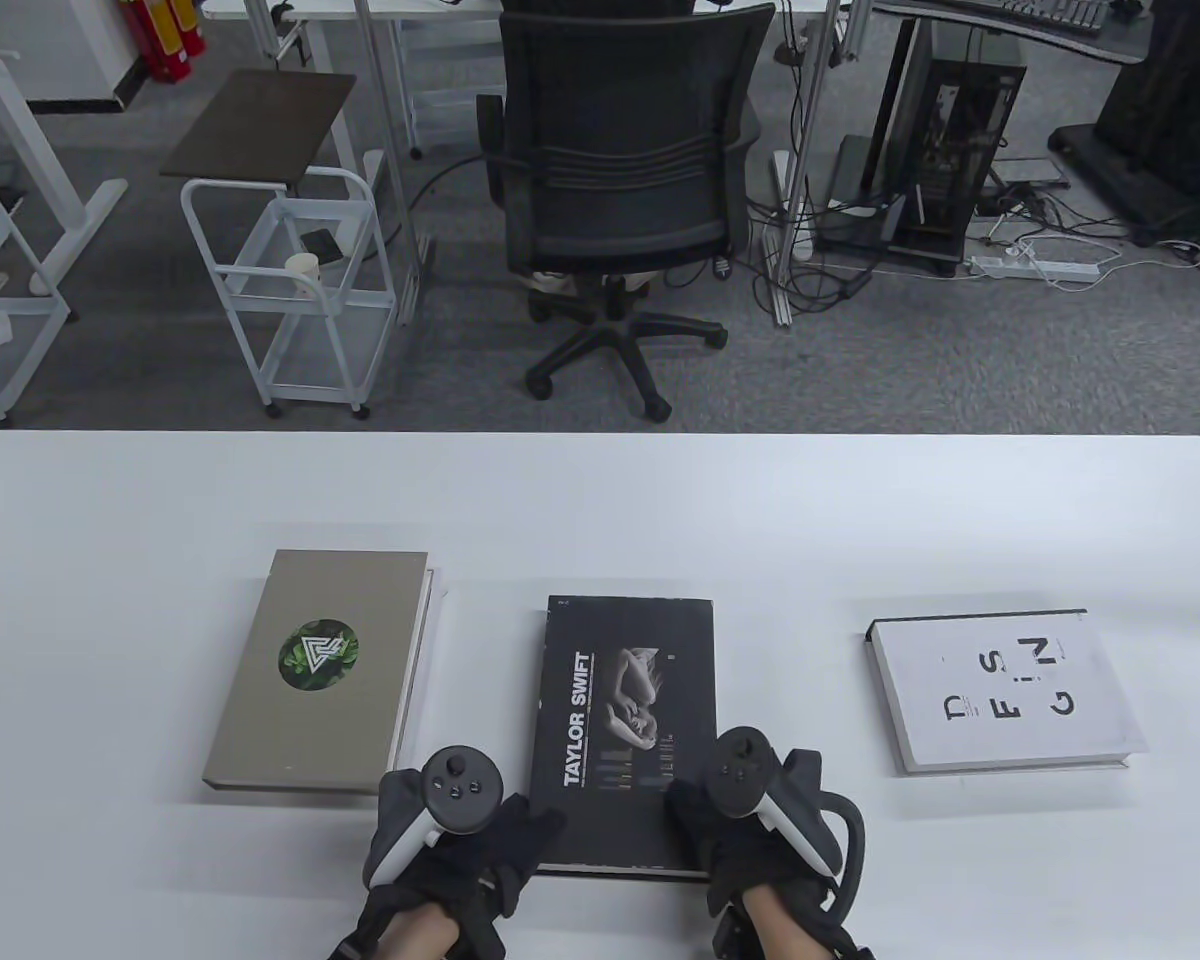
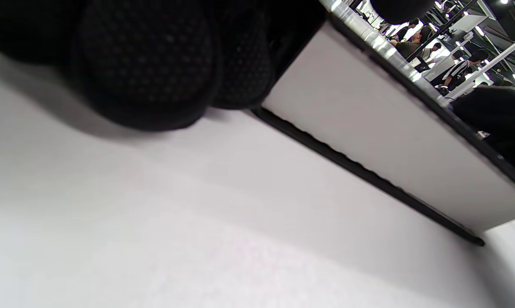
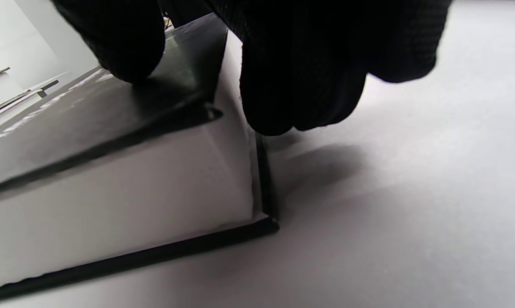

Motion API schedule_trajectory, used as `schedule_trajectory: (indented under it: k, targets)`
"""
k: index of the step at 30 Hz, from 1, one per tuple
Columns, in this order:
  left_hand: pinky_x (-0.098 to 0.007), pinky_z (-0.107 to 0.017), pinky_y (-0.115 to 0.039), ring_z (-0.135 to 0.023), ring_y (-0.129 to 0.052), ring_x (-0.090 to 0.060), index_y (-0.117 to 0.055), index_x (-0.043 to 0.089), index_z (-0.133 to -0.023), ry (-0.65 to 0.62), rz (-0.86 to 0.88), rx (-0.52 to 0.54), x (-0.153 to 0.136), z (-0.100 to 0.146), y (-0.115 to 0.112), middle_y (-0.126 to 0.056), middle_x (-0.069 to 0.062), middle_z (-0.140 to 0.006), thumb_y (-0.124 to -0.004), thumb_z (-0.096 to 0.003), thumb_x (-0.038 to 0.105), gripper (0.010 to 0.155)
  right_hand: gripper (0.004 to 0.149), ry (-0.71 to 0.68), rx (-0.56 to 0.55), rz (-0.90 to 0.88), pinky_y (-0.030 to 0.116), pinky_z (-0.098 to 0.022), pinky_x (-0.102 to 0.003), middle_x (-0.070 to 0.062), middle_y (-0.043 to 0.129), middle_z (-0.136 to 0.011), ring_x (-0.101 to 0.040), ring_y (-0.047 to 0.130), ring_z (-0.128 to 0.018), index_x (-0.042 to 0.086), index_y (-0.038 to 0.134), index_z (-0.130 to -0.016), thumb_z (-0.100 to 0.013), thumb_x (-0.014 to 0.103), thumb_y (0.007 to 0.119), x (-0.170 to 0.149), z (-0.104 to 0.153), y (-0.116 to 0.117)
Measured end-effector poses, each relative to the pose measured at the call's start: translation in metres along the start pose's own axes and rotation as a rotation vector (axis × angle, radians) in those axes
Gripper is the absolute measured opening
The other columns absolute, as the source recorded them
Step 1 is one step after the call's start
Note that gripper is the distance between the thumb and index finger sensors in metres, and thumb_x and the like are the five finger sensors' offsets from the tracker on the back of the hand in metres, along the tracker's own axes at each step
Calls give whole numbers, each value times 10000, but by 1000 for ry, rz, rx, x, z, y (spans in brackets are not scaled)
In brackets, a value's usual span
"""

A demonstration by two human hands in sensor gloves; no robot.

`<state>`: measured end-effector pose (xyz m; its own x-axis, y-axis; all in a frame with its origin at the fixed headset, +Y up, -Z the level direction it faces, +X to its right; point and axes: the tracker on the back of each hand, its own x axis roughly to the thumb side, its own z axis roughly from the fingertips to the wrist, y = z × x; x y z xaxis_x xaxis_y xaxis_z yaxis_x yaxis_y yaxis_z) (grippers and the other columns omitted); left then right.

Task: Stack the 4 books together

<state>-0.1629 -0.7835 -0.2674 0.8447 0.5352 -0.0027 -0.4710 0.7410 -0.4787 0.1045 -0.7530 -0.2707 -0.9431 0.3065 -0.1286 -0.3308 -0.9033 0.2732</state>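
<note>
A black "Taylor Swift" book lies flat at the table's front middle. My left hand grips its near left corner; in the left wrist view my fingers press against the book's white page edge. My right hand grips the near right corner, with the thumb on the cover and the fingers against the side of the book. A tan book with a green emblem lies to the left. A white "DESIGN" book lies to the right.
A pale edge shows along the tan book's right side; I cannot tell whether it is another book under it. The white table ends at its far edge, with an office chair and a white cart beyond.
</note>
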Motion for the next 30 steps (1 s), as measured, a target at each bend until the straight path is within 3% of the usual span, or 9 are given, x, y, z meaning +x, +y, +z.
schedule_trajectory:
  k: [5,11,20,24,27,30]
  targets:
    - [-503,-292,-842,-292,-1031,-220,-635,10,-968,-19,-22,10,2,-1,-2,-955,-98,-576,-602,-508,593,744,787,-17,-5,-32,833,-397,-380,-167,913,-797,-346,942,-562,-63,450,-1096,-620,509,704,1,0,2]
    - [-514,-311,-847,-308,-1045,-247,-645,-2,-964,-49,-1,21,1,0,0,-965,-122,-603,-608,-506,583,744,789,-8,4,-189,836,-379,-381,-204,921,-771,-370,947,-527,-58,454,-1097,-631,562,602,-10,-2,2]
    - [-538,-395,-851,-400,-1091,-289,-657,-59,-924,-82,37,67,7,7,5,-971,-185,-714,-610,-511,579,761,778,-7,6,-208,836,-380,-374,-194,919,-775,-360,947,-529,-12,419,-1121,-635,573,582,-12,-1,1]
    - [-537,-444,-823,-454,-1051,-274,-565,-50,-972,-50,111,40,6,7,3,-913,-193,-764,-604,-517,592,788,758,5,10,-235,838,-378,-374,-187,932,-766,-359,952,-525,-4,448,-1115,-638,571,579,-15,-2,-1]
    - [-524,-477,-799,-456,-990,-235,-332,5,-1050,-45,190,7,4,6,-1,-794,-143,-817,-582,-520,610,842,759,-3,17,-251,845,-369,-370,-178,946,-754,-351,962,-515,-21,468,-1103,-637,568,580,-15,-2,-1]
    - [-517,-484,-795,-453,-971,-212,-249,28,-1061,-46,276,-7,2,5,-2,-736,-142,-840,-560,-530,600,841,764,-2,11,-214,844,-375,-371,-172,944,-759,-350,959,-524,-34,476,-1096,-638,568,581,-13,-2,-2]
